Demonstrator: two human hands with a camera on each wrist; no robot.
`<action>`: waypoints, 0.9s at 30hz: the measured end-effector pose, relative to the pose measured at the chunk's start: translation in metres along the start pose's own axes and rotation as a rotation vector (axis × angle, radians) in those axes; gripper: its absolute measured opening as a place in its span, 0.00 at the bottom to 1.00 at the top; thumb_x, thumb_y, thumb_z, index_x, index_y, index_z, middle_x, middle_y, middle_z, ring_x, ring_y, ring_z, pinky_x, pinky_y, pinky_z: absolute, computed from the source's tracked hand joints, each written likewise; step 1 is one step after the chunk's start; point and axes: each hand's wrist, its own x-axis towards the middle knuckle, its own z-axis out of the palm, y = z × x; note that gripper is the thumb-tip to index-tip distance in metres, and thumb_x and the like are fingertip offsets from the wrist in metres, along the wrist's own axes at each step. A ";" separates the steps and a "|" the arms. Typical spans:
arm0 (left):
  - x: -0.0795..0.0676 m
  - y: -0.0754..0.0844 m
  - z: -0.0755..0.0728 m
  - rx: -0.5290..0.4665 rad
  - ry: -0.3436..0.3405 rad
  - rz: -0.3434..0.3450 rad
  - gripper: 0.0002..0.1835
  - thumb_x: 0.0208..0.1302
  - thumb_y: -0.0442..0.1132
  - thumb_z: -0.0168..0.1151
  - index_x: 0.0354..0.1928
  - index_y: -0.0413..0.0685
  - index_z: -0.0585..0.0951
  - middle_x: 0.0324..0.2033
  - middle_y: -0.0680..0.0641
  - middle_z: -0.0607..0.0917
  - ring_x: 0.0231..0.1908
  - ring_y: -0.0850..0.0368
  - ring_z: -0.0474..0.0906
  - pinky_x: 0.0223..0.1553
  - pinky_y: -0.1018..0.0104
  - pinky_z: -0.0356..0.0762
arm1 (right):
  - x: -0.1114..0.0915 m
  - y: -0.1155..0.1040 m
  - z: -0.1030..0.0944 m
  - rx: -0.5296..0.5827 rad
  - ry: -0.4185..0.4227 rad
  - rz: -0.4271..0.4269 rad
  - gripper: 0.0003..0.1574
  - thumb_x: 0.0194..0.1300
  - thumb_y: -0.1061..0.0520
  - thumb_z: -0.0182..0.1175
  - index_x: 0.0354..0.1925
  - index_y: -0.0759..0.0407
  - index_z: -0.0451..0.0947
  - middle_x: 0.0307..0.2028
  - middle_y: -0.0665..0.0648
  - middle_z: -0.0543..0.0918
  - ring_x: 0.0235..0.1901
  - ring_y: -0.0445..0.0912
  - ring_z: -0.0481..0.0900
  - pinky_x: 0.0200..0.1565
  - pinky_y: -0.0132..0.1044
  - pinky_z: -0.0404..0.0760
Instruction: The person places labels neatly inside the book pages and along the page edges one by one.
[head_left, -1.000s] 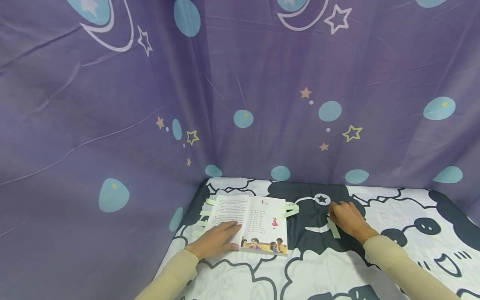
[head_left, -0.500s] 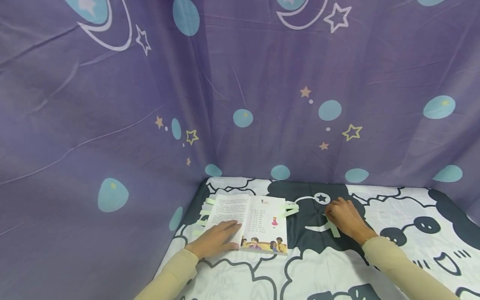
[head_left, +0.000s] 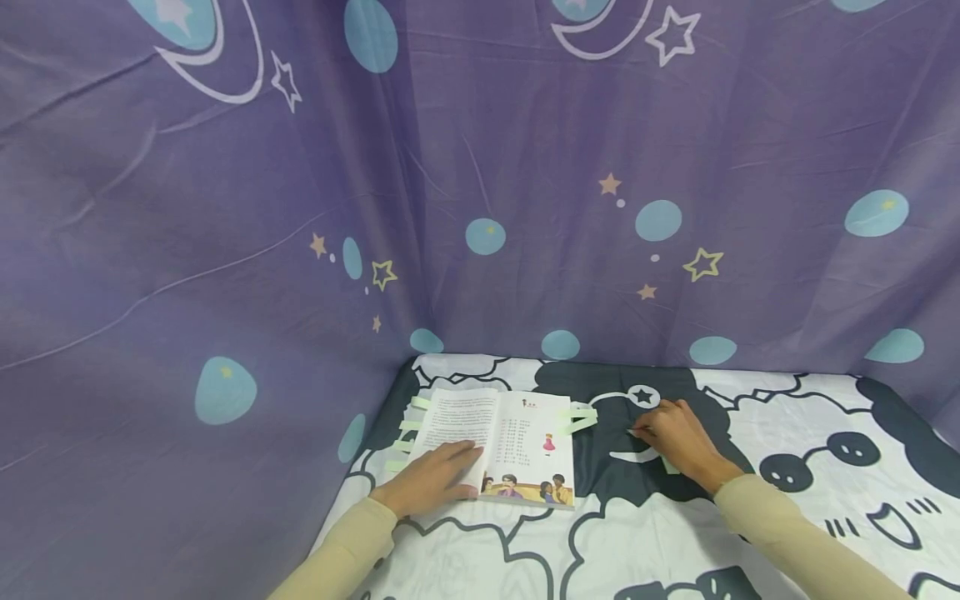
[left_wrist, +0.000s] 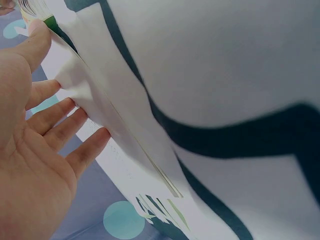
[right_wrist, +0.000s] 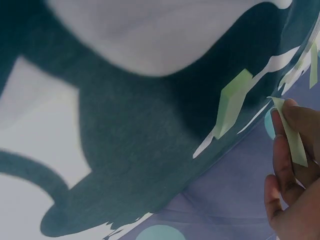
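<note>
An open book [head_left: 534,429] lies on the printed cloth, with text on its left page and coloured figures at the foot of the right one. My left hand [head_left: 435,482] rests with extended fingers on the lower left page; the left wrist view shows these fingers [left_wrist: 90,145] against the paper. To the right of the book, my right hand [head_left: 681,442] pinches a narrow pale green sticky note [right_wrist: 292,137] between thumb and finger. Just below that hand lies a pad of sticky notes [right_wrist: 234,102] of the same green, partly covered by the hand in the head view.
Pale green sticky tabs [head_left: 582,418] jut from the book's right edge, and several more tabs [head_left: 410,426] from its left edge. A black-and-white cartoon cloth [head_left: 465,558] covers the surface. Purple curtains [head_left: 525,167] hang behind and at the left.
My right hand has moved left from above the sticky note pad toward the book, with a strip in its fingers. The left hand and the book have stayed in place.
</note>
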 end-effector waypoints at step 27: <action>-0.001 -0.001 0.002 0.012 0.020 0.012 0.38 0.73 0.60 0.58 0.76 0.45 0.68 0.74 0.39 0.68 0.73 0.42 0.64 0.71 0.42 0.67 | 0.025 -0.051 0.021 0.088 0.081 -0.195 0.12 0.50 0.62 0.81 0.30 0.49 0.87 0.30 0.44 0.87 0.30 0.41 0.68 0.34 0.38 0.66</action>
